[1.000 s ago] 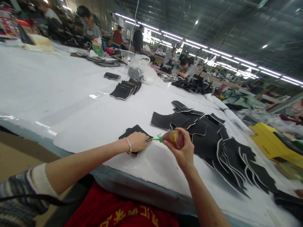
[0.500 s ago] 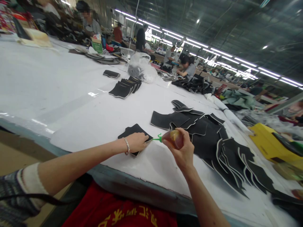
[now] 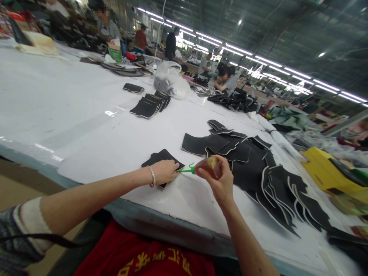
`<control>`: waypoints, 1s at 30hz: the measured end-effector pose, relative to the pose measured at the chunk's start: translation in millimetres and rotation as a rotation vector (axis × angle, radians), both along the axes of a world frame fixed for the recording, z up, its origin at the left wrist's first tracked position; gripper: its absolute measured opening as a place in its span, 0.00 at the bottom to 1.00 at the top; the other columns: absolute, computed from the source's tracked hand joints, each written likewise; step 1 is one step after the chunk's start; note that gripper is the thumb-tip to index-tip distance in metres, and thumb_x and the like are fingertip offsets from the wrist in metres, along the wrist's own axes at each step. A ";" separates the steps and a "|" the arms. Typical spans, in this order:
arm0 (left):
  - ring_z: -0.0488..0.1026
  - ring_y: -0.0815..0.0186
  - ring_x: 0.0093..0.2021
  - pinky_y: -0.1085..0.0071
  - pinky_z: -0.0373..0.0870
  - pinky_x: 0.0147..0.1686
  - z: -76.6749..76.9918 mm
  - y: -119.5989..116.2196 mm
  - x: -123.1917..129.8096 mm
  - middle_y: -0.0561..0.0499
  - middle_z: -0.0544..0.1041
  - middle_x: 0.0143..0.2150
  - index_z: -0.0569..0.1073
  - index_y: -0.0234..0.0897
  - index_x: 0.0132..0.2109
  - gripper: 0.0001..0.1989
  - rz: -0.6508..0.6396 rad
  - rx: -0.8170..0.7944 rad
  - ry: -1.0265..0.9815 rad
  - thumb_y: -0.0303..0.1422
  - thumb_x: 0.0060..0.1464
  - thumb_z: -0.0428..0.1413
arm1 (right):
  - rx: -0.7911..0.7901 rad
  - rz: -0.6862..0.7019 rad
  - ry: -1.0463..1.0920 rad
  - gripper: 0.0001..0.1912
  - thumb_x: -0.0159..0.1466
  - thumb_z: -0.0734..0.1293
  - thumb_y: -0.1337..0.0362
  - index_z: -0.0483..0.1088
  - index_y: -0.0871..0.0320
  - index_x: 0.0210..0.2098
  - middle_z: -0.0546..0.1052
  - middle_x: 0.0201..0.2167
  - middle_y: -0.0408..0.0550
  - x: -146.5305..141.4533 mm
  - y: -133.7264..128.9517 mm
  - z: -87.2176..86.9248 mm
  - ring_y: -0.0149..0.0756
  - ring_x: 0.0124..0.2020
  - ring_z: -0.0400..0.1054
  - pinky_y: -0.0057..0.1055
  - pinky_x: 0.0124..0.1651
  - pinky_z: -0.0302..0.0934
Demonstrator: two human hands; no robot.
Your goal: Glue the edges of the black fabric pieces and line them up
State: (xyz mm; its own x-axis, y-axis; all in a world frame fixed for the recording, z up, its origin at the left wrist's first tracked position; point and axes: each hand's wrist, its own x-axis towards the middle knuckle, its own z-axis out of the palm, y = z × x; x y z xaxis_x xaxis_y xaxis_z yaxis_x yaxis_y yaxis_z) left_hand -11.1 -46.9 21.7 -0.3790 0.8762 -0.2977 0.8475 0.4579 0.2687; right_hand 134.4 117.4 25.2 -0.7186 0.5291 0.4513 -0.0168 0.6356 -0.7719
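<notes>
My left hand (image 3: 163,172), with a bracelet at the wrist, presses on a black piece (image 3: 158,156) with pale edges near the front edge of the white table. Its fingers point right and lie close together on the piece. In my right hand (image 3: 222,182) is a squeeze bottle (image 3: 209,168) of amber liquid, held on its side with fingers and thumb around it. The bottle's green nozzle (image 3: 187,170) points left, its tip at the right edge of the black piece, close to my left fingertips.
Many black pieces (image 3: 250,165) lie in an overlapping heap to the right. Farther back are a fanned stack (image 3: 146,106), a single piece (image 3: 133,88) and a clear plastic bag (image 3: 169,80). A yellow box (image 3: 330,172) stands at the right. Other people work in the background.
The nozzle tip has moved slightly left and down along the edge of the black piece, with the bottle still in my right hand. The whole view has shifted a little.
</notes>
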 end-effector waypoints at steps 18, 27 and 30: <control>0.74 0.53 0.51 0.62 0.68 0.49 -4.8 -1.3 -4.5 0.36 0.72 0.56 0.65 0.30 0.62 0.23 -0.009 -0.005 -0.034 0.29 0.62 0.43 | -0.282 0.103 -0.044 0.28 0.52 0.77 0.51 0.68 0.53 0.47 0.73 0.39 0.45 5.5 -4.9 -11.4 0.43 0.40 0.69 0.42 0.48 0.63; 0.73 0.53 0.51 0.62 0.67 0.49 -4.3 -2.9 -4.2 0.37 0.72 0.55 0.65 0.31 0.61 0.23 -0.007 0.003 -0.035 0.29 0.62 0.42 | -0.279 0.156 -0.056 0.28 0.52 0.77 0.53 0.67 0.52 0.49 0.72 0.42 0.45 12.4 -11.2 -11.5 0.44 0.43 0.68 0.41 0.50 0.62; 0.74 0.53 0.50 0.62 0.67 0.48 -6.3 -3.2 -5.3 0.36 0.72 0.55 0.65 0.31 0.61 0.22 -0.009 0.011 -0.039 0.29 0.62 0.43 | -0.296 0.148 -0.034 0.28 0.52 0.77 0.54 0.67 0.52 0.49 0.72 0.43 0.45 14.0 -13.8 -11.3 0.44 0.44 0.67 0.41 0.51 0.61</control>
